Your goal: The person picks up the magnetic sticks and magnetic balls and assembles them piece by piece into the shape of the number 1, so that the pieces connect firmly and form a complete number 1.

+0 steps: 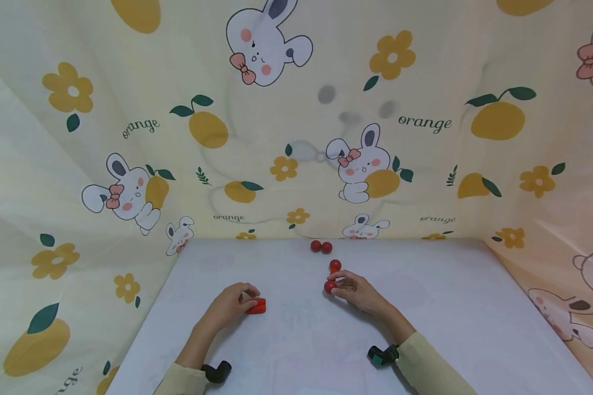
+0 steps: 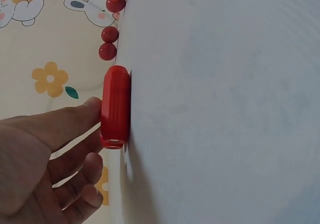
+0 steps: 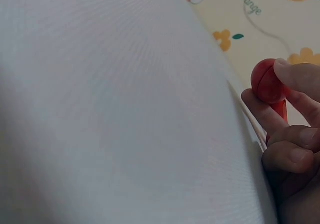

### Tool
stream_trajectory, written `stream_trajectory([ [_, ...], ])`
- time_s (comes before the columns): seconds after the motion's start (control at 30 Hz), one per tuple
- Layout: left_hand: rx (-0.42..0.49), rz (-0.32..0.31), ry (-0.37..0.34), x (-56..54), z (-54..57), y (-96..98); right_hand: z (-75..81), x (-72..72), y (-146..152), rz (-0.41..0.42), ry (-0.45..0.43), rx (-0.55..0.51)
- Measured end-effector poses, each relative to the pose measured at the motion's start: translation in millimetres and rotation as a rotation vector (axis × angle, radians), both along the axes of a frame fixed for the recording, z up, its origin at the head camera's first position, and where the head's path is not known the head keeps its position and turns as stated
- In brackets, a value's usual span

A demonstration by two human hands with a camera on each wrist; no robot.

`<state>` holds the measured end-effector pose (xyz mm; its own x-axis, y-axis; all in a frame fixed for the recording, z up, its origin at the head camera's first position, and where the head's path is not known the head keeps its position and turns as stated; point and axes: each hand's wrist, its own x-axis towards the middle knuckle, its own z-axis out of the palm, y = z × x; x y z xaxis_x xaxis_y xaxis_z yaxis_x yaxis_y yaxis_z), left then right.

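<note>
My left hand point(image 1: 232, 303) is at the left of the table, its thumb and a finger pinching a red faceted bar point(image 1: 258, 306). In the left wrist view the bar point(image 2: 116, 106) looks long and glossy, with a pale spot at its near end; the far fingertip is hidden behind it. My right hand point(image 1: 358, 291) pinches a red ball point(image 1: 329, 287) between thumb and fingers. Up close, that ball point(image 3: 267, 80) has a dark seam, and a red rod point(image 3: 279, 109) extends from it. A second red ball point(image 1: 335, 265) lies just beyond, apparently on the same rod.
Two red balls, one on the left point(image 1: 315, 246) and one on the right point(image 1: 327, 248), sit side by side at the back of the white table point(image 1: 296, 351). A patterned curtain point(image 1: 296, 109) hangs behind and beside it. Each wrist carries a dark camera.
</note>
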<state>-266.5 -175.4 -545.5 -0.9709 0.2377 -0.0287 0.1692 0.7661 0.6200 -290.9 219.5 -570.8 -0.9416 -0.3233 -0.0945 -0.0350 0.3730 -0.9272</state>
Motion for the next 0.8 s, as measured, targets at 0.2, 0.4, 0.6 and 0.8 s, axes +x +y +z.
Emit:
stream_trajectory([
  [0.2, -0.012, 0.004, -0.004, -1.9, -0.2, 0.4, 0.2, 0.1, 0.7, 0.003, 0.002, 0.003],
  [0.4, 0.007, 0.008, -0.011, -3.4, -0.7, 0.0, 0.6, -0.2, 1.4, 0.005, 0.007, -0.002],
  [0.6, 0.006, 0.005, -0.011, -5.1, -2.9, -0.4, -0.4, -1.4, 1.7, 0.011, 0.015, -0.007],
  [0.8, -0.027, 0.007, -0.006, -7.2, -5.6, 0.9, -1.2, -1.8, 1.2, -0.007, 0.009, -0.004],
])
